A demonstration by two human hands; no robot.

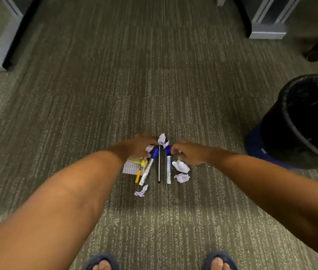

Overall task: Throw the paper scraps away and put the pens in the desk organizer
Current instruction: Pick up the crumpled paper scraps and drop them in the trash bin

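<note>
Pens and crumpled paper scraps lie in a small heap on the carpet. A white marker with a blue cap, a thin black pen and a second white marker lie side by side. A yellow highlighter rests on a lined paper piece. Scraps lie at the far end, at the right and near me. My left hand curls over a small scrap. My right hand has bent fingers touching the second marker's blue cap.
A black-lined trash bin stands on the floor at the right. Grey desk legs stand far left and far right, with a chair caster beyond the bin. My feet in sandals are at the bottom edge.
</note>
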